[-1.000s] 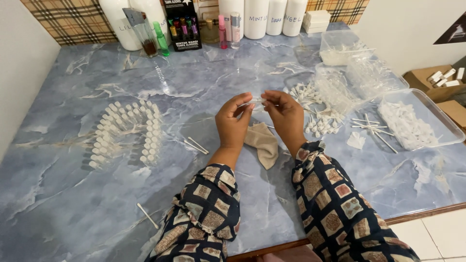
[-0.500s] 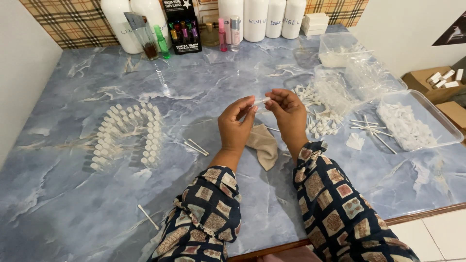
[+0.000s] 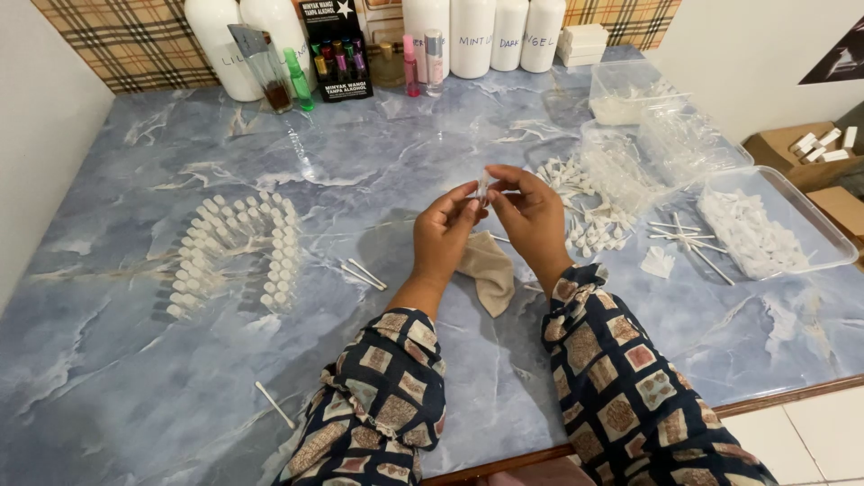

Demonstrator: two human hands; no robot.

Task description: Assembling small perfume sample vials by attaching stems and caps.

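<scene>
vial (image 3: 483, 183) now upright between hands (image 3: 490, 225)

Clear glossy vial (image 3: 483, 183), matt beige cloth (image 3: 489, 270), polished marble-look tabletop (image 3: 135, 378).

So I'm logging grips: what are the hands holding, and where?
Both hands, left and right, pinch one small clear vial by its sides with their fingertips.

A blue marbled worktop (image 3: 135, 360) carries rows of small clear vials with white caps (image 3: 236, 247) on the left. A beige cloth (image 3: 490, 270) lies near the middle. Along the back wall stand tall white bottles (image 3: 472, 36), a green spray bottle (image 3: 300, 79) and a black display box of tiny coloured bottles (image 3: 337, 54). On the right sit clear plastic containers (image 3: 630, 90) and a clear tray of white parts (image 3: 774, 225).
</scene>
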